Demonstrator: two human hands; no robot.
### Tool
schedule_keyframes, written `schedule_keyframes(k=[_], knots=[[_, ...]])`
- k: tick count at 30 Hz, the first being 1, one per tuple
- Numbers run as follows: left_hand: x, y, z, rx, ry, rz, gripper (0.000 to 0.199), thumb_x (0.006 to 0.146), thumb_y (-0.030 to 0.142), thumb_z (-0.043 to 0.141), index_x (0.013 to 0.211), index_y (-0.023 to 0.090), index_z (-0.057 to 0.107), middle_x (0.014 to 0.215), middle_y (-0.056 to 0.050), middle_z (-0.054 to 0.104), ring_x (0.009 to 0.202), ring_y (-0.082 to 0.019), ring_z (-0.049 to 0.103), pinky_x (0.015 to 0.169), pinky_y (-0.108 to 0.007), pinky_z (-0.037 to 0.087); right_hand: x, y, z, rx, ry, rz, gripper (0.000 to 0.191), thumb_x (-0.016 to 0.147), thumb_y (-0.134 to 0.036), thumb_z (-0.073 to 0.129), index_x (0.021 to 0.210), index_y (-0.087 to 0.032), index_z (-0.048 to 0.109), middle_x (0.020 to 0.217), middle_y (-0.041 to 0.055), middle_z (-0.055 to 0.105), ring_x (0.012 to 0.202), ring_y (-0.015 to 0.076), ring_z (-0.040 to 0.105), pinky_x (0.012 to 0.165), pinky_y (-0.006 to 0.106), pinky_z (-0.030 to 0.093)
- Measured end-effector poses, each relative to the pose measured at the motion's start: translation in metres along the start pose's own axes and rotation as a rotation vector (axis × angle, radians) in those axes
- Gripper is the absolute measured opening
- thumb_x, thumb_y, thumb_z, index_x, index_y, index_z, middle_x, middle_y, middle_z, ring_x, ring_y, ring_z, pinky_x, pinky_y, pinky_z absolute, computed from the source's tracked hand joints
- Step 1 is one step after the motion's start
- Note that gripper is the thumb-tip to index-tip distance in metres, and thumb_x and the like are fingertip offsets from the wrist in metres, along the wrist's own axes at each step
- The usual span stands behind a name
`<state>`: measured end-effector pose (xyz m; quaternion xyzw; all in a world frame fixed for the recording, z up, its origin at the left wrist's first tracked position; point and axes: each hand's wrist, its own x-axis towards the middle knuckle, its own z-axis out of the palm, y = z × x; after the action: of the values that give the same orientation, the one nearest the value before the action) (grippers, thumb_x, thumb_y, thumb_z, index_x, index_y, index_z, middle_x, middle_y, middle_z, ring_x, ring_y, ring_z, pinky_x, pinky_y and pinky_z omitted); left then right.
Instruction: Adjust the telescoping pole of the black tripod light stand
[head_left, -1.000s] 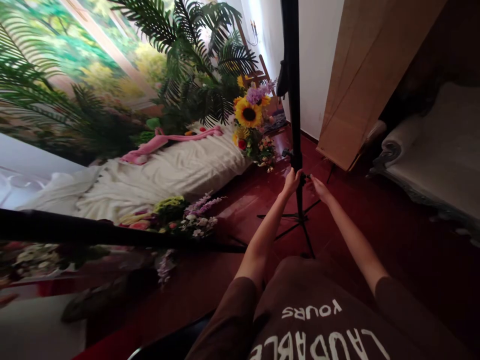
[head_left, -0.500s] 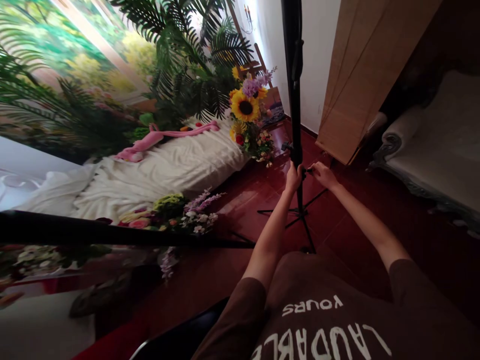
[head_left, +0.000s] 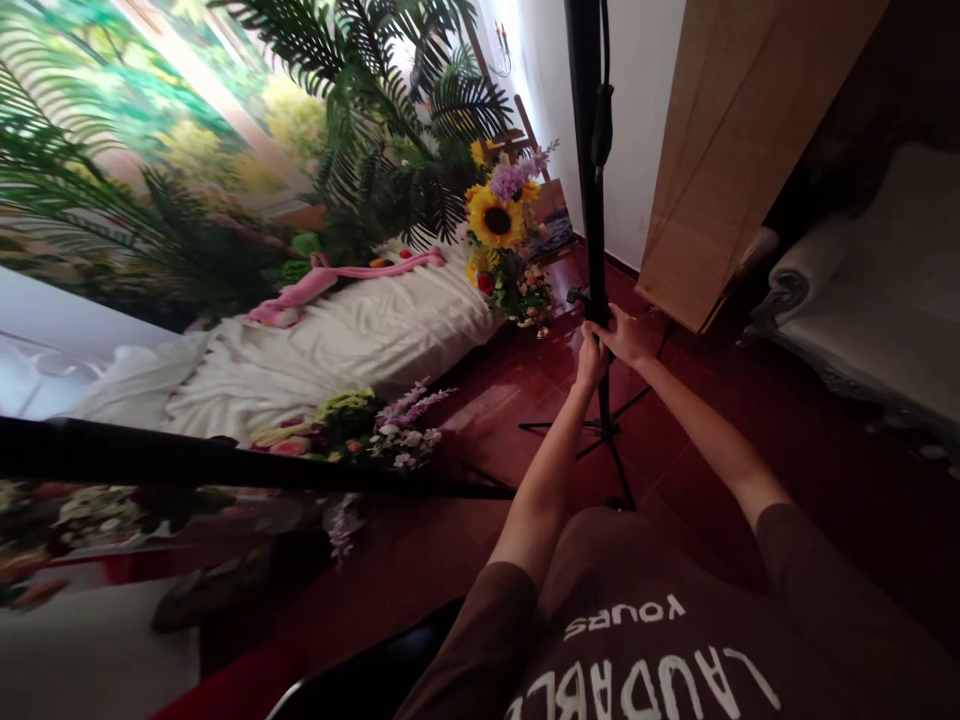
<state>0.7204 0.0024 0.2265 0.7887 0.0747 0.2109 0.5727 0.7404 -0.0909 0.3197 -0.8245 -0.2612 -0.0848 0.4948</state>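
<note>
A black tripod stand (head_left: 595,230) rises in front of me, its pole running out of the top of the view and its thin legs (head_left: 619,455) spread on the floor. My left hand (head_left: 592,357) is closed round the lower pole. Just beside and slightly above it, my right hand (head_left: 628,336) wraps the pole from the right, its fingers reaching across to the left hand. A clamp knob (head_left: 576,295) sticks out to the left above both hands. Higher up, a black cable with an inline switch (head_left: 602,125) hangs along the pole. My hands cover part of the pole.
A second black pole (head_left: 247,468) crosses low at the left. Beyond it are a white-draped platform (head_left: 390,310) with a pink plush toy (head_left: 300,290), sunflowers (head_left: 495,220) and palm fronds. Wooden boards (head_left: 697,200) and a pale sofa (head_left: 885,290) stand right.
My right hand has moved left, from a small knob beside the pole onto the pole itself. My left hand stays on the pole. The view has shifted slightly.
</note>
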Motion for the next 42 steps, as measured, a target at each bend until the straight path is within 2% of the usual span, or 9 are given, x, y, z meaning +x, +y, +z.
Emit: schedule_keyframes(k=[11, 15, 19, 24, 27, 30, 35, 39, 42], knots=[[-0.01, 0.016, -0.006, 0.054, -0.016, -0.039, 0.035, 0.096, 0.039, 0.051, 0.123, 0.018, 0.045, 0.093, -0.007, 0.069, 0.073, -0.014, 0.065, 0.07, -0.025, 0.048, 0.062, -0.083, -0.036, 0.185, 0.199, -0.257, 0.058, 0.083, -0.073, 0.056, 0.106, -0.02, 0.064, 0.097, 0.0049, 0.073, 0.092, 0.0214, 0.071, 0.084, 0.034, 0.06], [-0.014, 0.011, -0.006, 0.08, 0.007, -0.021, 0.029, 0.097, 0.037, 0.05, 0.118, 0.017, 0.049, 0.09, -0.007, 0.068, 0.075, -0.015, 0.065, 0.07, -0.025, 0.047, 0.073, -0.093, -0.043, 0.183, 0.177, -0.349, 0.058, 0.087, -0.069, 0.051, 0.108, -0.017, 0.065, 0.095, 0.0024, 0.07, 0.096, 0.019, 0.072, 0.09, 0.036, 0.057], [-0.015, 0.003, -0.003, 0.082, 0.009, 0.011, 0.024, 0.095, 0.031, 0.052, 0.115, 0.018, 0.049, 0.096, -0.009, 0.067, 0.082, -0.016, 0.065, 0.074, -0.027, 0.048, 0.053, -0.059, -0.04, 0.258, 0.116, -0.288, 0.056, 0.087, -0.065, 0.056, 0.12, -0.021, 0.061, 0.108, 0.0029, 0.069, 0.107, 0.0213, 0.069, 0.092, 0.038, 0.057], [-0.015, -0.002, 0.0, 0.095, 0.004, 0.023, 0.025, 0.095, 0.028, 0.05, 0.118, 0.018, 0.046, 0.103, -0.011, 0.067, 0.087, -0.018, 0.066, 0.079, -0.03, 0.049, -0.019, 0.022, -0.025, 0.19, -0.011, -0.034, 0.04, 0.089, -0.05, 0.063, 0.119, -0.023, 0.063, 0.119, 0.0082, 0.069, 0.112, 0.0224, 0.066, 0.097, 0.039, 0.055], [-0.015, -0.003, -0.001, 0.103, 0.011, 0.043, 0.026, 0.095, 0.03, 0.051, 0.117, 0.017, 0.046, 0.105, -0.012, 0.066, 0.09, -0.02, 0.066, 0.08, -0.03, 0.048, -0.056, 0.053, -0.014, 0.165, -0.057, 0.064, 0.033, 0.088, -0.042, 0.064, 0.114, -0.021, 0.065, 0.12, 0.0095, 0.07, 0.112, 0.0231, 0.066, 0.103, 0.043, 0.051], [-0.015, -0.003, -0.001, 0.112, 0.006, 0.05, 0.027, 0.096, 0.034, 0.05, 0.117, 0.017, 0.046, 0.103, -0.012, 0.066, 0.089, -0.019, 0.066, 0.078, -0.029, 0.048, -0.071, 0.063, -0.005, 0.229, -0.023, 0.097, 0.028, 0.091, -0.038, 0.059, 0.113, -0.021, 0.065, 0.121, 0.0094, 0.069, 0.109, 0.021, 0.067, 0.101, 0.04, 0.052], [-0.015, -0.001, -0.001, 0.123, -0.007, 0.036, 0.028, 0.096, 0.034, 0.048, 0.117, 0.016, 0.045, 0.103, -0.013, 0.066, 0.086, -0.02, 0.066, 0.076, -0.03, 0.048, -0.062, 0.063, 0.004, 0.282, 0.053, 0.203, 0.023, 0.089, -0.041, 0.061, 0.101, -0.021, 0.065, 0.102, 0.0071, 0.072, 0.089, 0.0182, 0.069, 0.086, 0.034, 0.056], [-0.015, 0.001, -0.002, 0.125, -0.024, 0.01, 0.026, 0.096, 0.03, 0.049, 0.117, 0.016, 0.045, 0.102, -0.013, 0.067, 0.086, -0.02, 0.067, 0.076, -0.029, 0.048, -0.049, 0.066, 0.006, 0.345, 0.092, 0.349, 0.029, 0.089, -0.037, 0.062, 0.114, -0.023, 0.061, 0.082, 0.001, 0.069, 0.065, 0.0133, 0.064, 0.06, 0.024, 0.055], [-0.015, 0.002, -0.002, 0.11, -0.02, 0.009, 0.026, 0.095, 0.03, 0.051, 0.117, 0.016, 0.046, 0.102, -0.013, 0.067, 0.087, -0.02, 0.067, 0.076, -0.029, 0.048, -0.04, 0.07, 0.006, 0.437, 0.049, 0.419, 0.036, 0.088, -0.031, 0.062, 0.123, -0.024, 0.06, 0.076, -0.0017, 0.068, 0.058, 0.0115, 0.062, 0.052, 0.021, 0.052]])
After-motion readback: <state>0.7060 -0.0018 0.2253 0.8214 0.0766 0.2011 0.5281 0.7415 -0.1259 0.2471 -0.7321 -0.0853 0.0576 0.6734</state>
